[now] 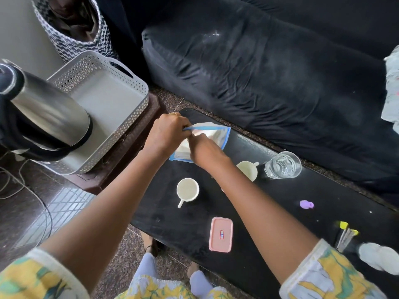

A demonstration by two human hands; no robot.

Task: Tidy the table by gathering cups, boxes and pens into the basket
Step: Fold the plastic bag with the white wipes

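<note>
Black table (280,212) — two cups (187,189), glass (282,165), pink box (220,234), blue-edged pouch (213,132).

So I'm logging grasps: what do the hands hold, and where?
Both hands pinch a blue-edged clear pouch: left hand at its top corner edge, right hand just below it.

Basket (121,117) left of table (280,212), cups (187,189) and box (220,234) on table, sofa (269,78) behind

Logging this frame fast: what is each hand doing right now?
Left hand: closed, pinching the blue top edge of the zip pouch.
Right hand: closed on the same pouch, grip partly hidden.
</note>
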